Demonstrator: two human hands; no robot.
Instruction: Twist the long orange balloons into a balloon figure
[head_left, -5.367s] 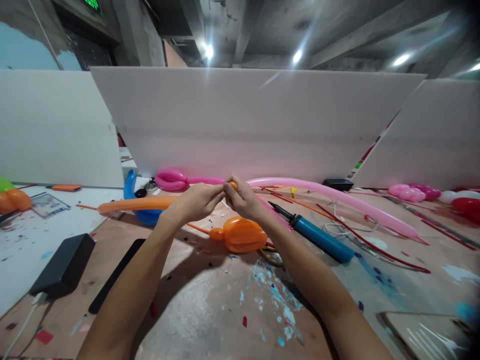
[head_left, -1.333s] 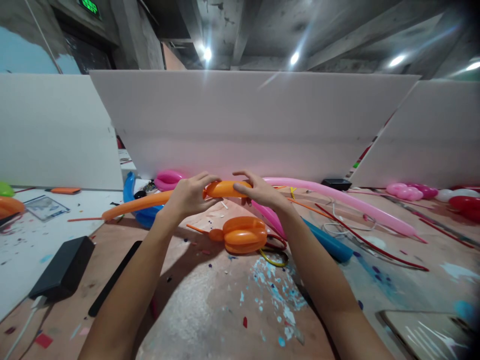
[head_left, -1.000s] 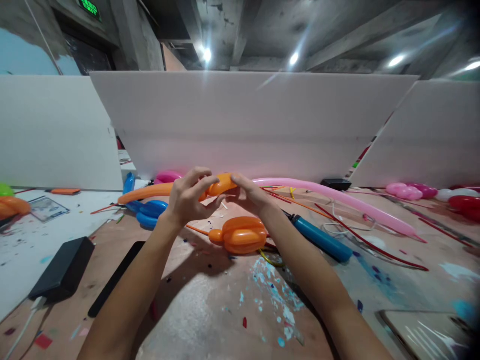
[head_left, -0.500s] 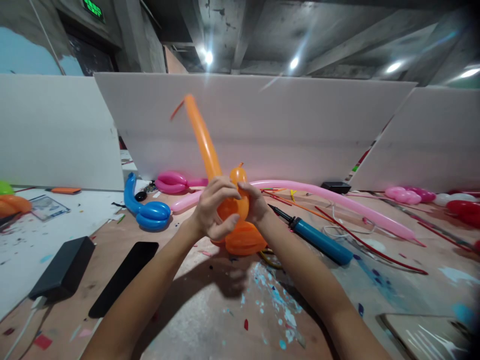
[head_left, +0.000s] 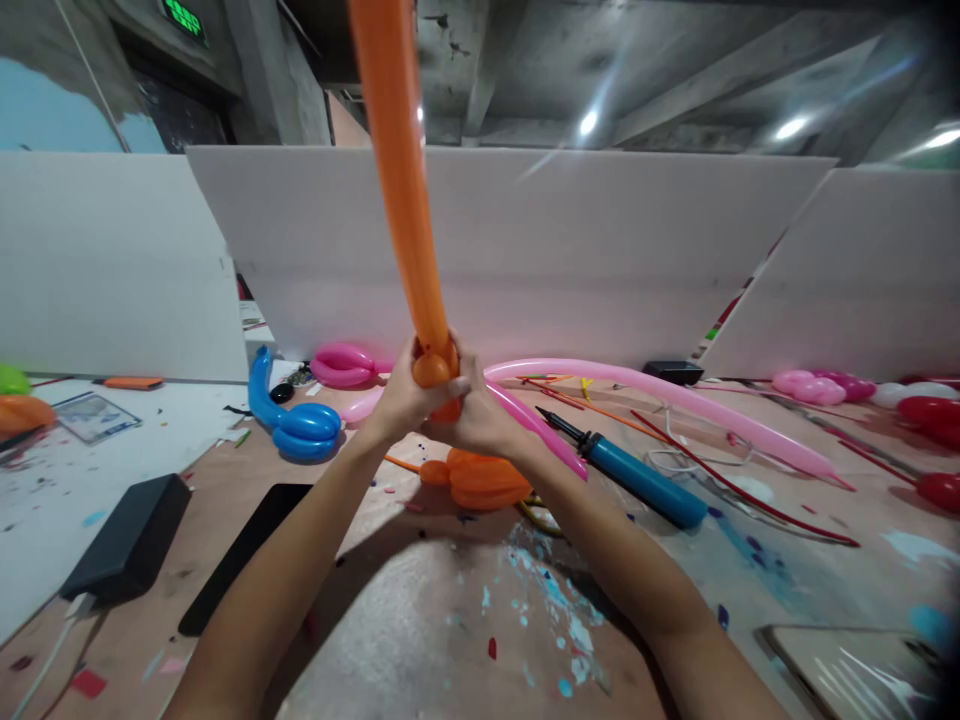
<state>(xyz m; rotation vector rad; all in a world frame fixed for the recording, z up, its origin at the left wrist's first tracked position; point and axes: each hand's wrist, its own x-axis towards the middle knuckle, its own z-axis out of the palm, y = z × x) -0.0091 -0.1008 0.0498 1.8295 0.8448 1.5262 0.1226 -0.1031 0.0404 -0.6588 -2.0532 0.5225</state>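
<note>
A long orange balloon (head_left: 409, 200) rises from between my hands, its upper end cut off by the top of the view. Near its base are small twisted bubbles. My left hand (head_left: 405, 395) wraps the base from the left, and my right hand (head_left: 480, 405) closes round it from the right. Both are raised above the table. Just below them, a twisted orange balloon piece (head_left: 487, 480) lies on the tabletop, partly behind my right forearm. A dark pink balloon (head_left: 536, 425) stretches out to the right behind my hands.
A blue hand pump (head_left: 645, 480) and a long light pink balloon (head_left: 675, 400) lie to the right. At left are a blue balloon shape (head_left: 304, 430), a black phone (head_left: 244, 560) and a dark power bank (head_left: 127, 540). White panels (head_left: 600, 250) stand behind the table.
The orange balloon has swung upright and toward me, its tip leaving the view. My left hand, spread before, has closed round the base beside my right. More of the dark pink balloon shows.
</note>
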